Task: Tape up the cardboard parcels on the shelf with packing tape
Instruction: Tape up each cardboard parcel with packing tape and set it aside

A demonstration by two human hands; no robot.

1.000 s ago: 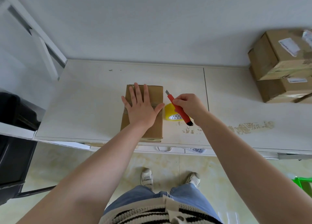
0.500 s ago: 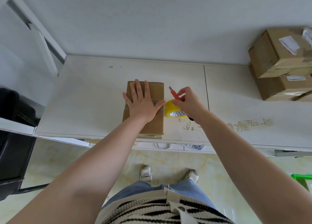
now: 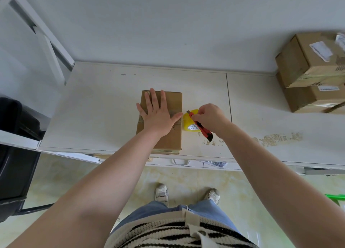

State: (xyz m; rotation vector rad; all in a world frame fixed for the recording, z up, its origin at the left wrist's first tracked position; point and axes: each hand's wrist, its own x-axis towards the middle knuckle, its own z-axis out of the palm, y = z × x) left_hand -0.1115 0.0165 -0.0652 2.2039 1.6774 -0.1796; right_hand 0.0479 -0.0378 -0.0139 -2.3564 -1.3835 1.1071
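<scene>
The left hand [image 3: 158, 117] lies flat on a small cardboard parcel [image 3: 169, 137] near the front edge of the shelf [image 3: 97, 105], its fingers [image 3: 153, 100] straight and spread across the parcel's far half, the thumb reaching along a band of tape toward the right edge. Just beside the parcel, the right hand [image 3: 210, 117] grips a red utility knife [image 3: 200, 126], fingers curled round its handle, blade tip over the yellow tape roll [image 3: 188, 121]. Two stacked boxes [image 3: 313, 76] sit well apart at the right.
</scene>
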